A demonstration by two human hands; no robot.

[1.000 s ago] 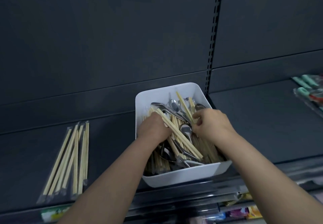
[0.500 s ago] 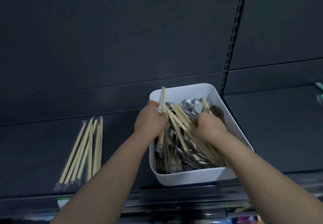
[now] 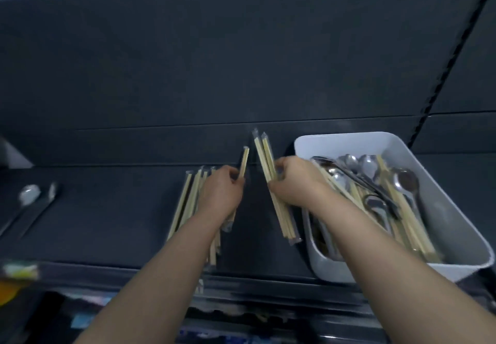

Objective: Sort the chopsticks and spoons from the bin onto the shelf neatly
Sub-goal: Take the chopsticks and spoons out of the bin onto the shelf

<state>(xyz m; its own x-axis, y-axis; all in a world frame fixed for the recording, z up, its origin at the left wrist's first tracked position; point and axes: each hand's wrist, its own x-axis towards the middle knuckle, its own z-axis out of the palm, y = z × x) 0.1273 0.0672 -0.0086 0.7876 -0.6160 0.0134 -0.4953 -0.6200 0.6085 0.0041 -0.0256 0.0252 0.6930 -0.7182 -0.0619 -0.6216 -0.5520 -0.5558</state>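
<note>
Both hands are out of the bin, close together but not touching, and each one holds wrapped chopsticks. The left hand (image 3: 222, 190) pinches one pack (image 3: 243, 163). The right hand (image 3: 292, 182) is curled round a small bunch (image 3: 279, 209). Just at 9 o'clock lies the chopstick pile (image 3: 188, 201) on the shelf (image 3: 107, 222), likely where these go, so like goes with like. Two spoons (image 3: 29, 196) lie far off at 9 o'clock. The white bin (image 3: 456, 236) at 3 o'clock holds a jumble (image 3: 375, 190) of more.
</note>
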